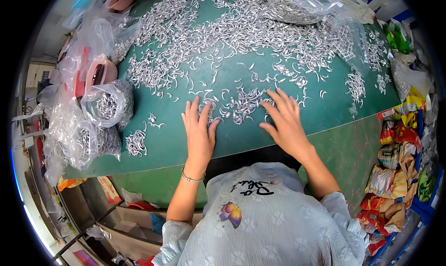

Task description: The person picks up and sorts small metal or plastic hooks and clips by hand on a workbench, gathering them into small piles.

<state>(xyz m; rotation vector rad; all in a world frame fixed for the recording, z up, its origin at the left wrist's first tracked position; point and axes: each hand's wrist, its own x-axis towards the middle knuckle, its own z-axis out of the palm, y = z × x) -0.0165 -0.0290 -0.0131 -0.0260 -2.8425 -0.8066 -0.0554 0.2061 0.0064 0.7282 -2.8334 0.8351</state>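
Note:
Many small, curved silvery metal pieces (246,101) lie in a loose heap on the green table (162,122), between my two hands. My left hand (200,129) rests at the heap's left side, fingers apart and pointing away from me, with a few pieces beside its thumb and index finger. On the other side, my right hand (285,119) has its fingers spread, the tips touching or close to the pieces at the heap's right edge. Neither hand grips anything that I can see. A much larger spread of the same pieces (223,29) covers the far part of the table.
Clear plastic bags of pieces (109,103) stand at the table's left edge, near a pink basket (101,71). A small pile (136,143) lies in front of them. Another filled bag (299,6) is at the far right. Colourful packages (390,177) line the right side.

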